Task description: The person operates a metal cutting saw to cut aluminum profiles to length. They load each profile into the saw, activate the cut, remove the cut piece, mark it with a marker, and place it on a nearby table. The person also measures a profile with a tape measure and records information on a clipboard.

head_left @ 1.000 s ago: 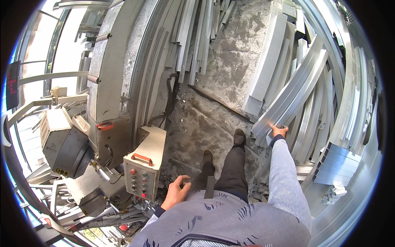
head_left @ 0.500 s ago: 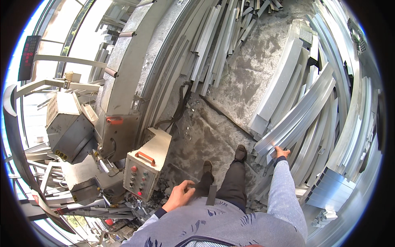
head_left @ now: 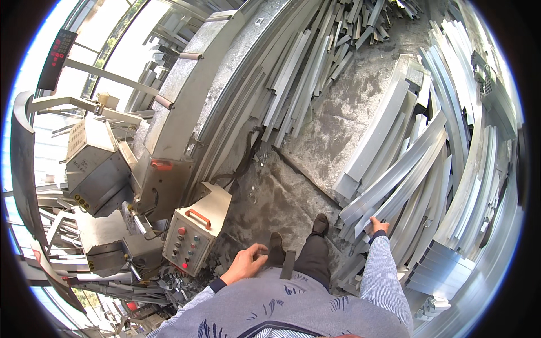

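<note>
My right hand [head_left: 380, 226] reaches out to the right and has its fingers closed at the near end of a long silver aluminium profile [head_left: 399, 194]. Part of that grip is hidden behind the hand. Just left of it, a second, wider profile [head_left: 389, 183] lies slantwise across the pile. More profiles [head_left: 424, 197] are heaped beneath and beside both. In front of my body, my left hand [head_left: 245, 265] hangs in the air with loosely bent fingers and thumb apart, holding nothing. Nearest to it stands a control box [head_left: 194, 234] with coloured buttons and an orange handle.
A long machine bed [head_left: 186, 96] with rollers runs along the left, beside a metal housing [head_left: 96, 163]. Long profiles [head_left: 293, 73] lie on the floor beyond it. At the right stands a stack of profiles [head_left: 442, 270]. Scraps [head_left: 183, 284] litter the floor below the control box.
A gap has opened between the profile at my right hand and its wider neighbour. The whole view has shifted slightly. My left hand stays near my body.
</note>
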`<state>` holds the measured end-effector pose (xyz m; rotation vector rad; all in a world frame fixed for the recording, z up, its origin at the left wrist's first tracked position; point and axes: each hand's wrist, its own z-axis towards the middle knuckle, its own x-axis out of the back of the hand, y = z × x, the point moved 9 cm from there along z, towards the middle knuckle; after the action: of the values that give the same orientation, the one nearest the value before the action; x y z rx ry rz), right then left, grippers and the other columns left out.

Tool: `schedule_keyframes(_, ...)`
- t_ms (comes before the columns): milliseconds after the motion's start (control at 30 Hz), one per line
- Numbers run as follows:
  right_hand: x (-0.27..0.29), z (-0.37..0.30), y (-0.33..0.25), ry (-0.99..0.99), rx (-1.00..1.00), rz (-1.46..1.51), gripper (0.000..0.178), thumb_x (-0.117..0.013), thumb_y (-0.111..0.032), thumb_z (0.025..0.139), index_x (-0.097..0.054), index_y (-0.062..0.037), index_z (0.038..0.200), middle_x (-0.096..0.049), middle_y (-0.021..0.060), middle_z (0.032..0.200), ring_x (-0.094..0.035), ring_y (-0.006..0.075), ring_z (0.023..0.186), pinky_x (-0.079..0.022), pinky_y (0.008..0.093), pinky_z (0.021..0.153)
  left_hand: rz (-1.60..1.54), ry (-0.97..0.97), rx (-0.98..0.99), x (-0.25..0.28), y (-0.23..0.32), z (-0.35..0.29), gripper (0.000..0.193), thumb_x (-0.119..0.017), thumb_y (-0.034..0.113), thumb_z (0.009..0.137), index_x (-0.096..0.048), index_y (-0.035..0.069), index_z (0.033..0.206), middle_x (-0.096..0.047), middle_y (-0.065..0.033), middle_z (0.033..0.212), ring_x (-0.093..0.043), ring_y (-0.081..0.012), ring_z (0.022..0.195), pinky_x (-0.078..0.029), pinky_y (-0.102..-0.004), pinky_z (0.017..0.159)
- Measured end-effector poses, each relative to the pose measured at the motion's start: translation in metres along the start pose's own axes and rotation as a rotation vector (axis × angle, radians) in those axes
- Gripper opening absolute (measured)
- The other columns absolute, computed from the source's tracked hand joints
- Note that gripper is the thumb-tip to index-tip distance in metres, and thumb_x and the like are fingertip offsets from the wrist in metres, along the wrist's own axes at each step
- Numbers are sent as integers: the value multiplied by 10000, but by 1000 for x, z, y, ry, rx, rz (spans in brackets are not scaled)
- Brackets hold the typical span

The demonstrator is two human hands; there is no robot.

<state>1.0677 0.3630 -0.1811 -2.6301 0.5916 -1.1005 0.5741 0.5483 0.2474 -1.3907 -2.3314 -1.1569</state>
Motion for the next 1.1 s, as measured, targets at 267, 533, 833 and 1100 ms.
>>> schedule_keyframes(267,-6,2,3,-39,10,-28,1050,-876,-298,622,-321,89,1425,-474,304,1416,-535,392,1287,-420,412,1116,-38,61,-48,18,7,-2,335,-676,212,910,-622,39,1191,-703,-140,869,-673,-236,790,-531,-351,764)
schedule_keyframes(533,-3,-30,-17,-55,2,-170,866,-809,-217,686,-428,52,1416,-570,283,1357,-567,384,1271,-443,410,1102,-45,78,-51,37,13,-3,326,-684,182,909,-624,31,1191,-667,-91,843,-614,-157,756,-512,-316,730)
schedule_keyframes(833,0,-7,-1,-180,8,54,439,-763,-160,741,-595,3,1112,-656,119,830,-613,232,588,-491,372,497,-98,62,-179,64,33,35,307,-677,194,910,-630,35,1169,-669,-104,814,-636,-202,746,-511,-344,721)
schedule_keyframes(1100,49,-38,-8,-156,-127,196,225,-700,-155,819,-572,-92,993,-612,51,808,-556,162,571,-375,315,431,-105,-70,-367,102,64,133,310,-668,222,898,-634,33,1141,-694,-163,837,-677,-318,800,-525,-401,750)
